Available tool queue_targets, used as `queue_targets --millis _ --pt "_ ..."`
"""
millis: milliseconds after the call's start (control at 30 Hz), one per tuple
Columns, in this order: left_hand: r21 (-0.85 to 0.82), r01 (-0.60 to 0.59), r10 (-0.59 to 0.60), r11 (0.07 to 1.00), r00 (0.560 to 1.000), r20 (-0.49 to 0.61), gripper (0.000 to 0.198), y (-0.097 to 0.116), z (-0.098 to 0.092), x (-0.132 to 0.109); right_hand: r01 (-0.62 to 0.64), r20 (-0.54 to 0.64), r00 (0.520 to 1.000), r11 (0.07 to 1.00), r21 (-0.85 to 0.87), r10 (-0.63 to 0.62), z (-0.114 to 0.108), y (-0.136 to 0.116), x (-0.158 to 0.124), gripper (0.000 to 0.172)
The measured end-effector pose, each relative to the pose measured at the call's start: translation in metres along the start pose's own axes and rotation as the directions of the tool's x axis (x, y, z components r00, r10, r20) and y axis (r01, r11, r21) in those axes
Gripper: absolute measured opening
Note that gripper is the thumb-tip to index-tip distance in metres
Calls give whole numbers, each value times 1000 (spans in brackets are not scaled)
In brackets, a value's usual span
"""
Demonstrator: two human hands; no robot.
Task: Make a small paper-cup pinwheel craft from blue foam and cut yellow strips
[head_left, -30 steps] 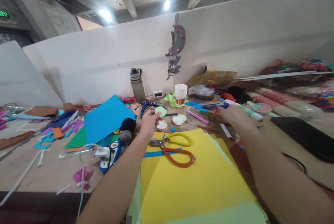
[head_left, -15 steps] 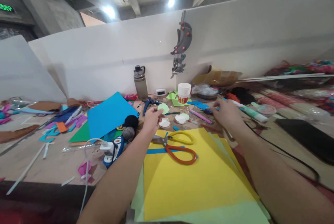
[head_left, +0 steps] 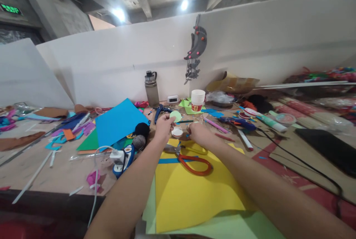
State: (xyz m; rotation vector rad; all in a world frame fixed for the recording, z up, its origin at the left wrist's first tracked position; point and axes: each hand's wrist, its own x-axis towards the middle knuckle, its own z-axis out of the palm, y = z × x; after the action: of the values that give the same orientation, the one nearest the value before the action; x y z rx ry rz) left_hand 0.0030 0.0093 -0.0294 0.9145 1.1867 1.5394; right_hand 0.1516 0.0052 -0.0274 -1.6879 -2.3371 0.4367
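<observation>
My left hand [head_left: 164, 127] pinches a pale green paper circle [head_left: 175, 117] by its edge, above the middle of the table. My right hand [head_left: 199, 134] is just right of it, fingers curled down at the table beyond the scissors; what they grip, if anything, is hidden. Between the hands lies a small white round disc [head_left: 177, 132]. Orange-and-yellow-handled scissors [head_left: 194, 165] rest on a yellow paper sheet [head_left: 194, 198], the yellow loop partly under my right wrist. A blue glue gun [head_left: 237, 121] with a black cord lies right of my right hand.
At the back stand stacked paper cups [head_left: 198, 100], a grey bottle [head_left: 151, 88] and a small white clock [head_left: 172, 99]. Blue card [head_left: 119, 124] and a power strip [head_left: 124, 161] are on the left. A black phone-like slab [head_left: 328, 150] lies on the right, near a white marker [head_left: 245, 140].
My right hand has moved left and nearer, from beside the glue gun to the middle, covering the second white-and-green disc. My left hand still holds the paper circle.
</observation>
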Motion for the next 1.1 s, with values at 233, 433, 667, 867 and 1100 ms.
queue_targets --millis 233,433,667,867,1100 --pt "3 -7 7 1000 1000 23 23 -2 -1 -1 77 -78 995 951 298 -56 4 11 4 6" --pt "90 21 -25 996 998 51 22 -6 5 -5 115 -219 975 731 673 47 -16 26 7 16" --pt "184 -23 -8 983 986 167 23 -12 11 -12 132 -187 978 414 900 94 -26 32 7 25" --pt "169 -23 -20 985 969 247 28 -12 14 -18 145 -199 978 471 870 67 -25 31 7 24" --pt "162 -17 -29 987 961 277 28 -10 17 -21 136 -188 980 480 867 63 -23 32 8 25"
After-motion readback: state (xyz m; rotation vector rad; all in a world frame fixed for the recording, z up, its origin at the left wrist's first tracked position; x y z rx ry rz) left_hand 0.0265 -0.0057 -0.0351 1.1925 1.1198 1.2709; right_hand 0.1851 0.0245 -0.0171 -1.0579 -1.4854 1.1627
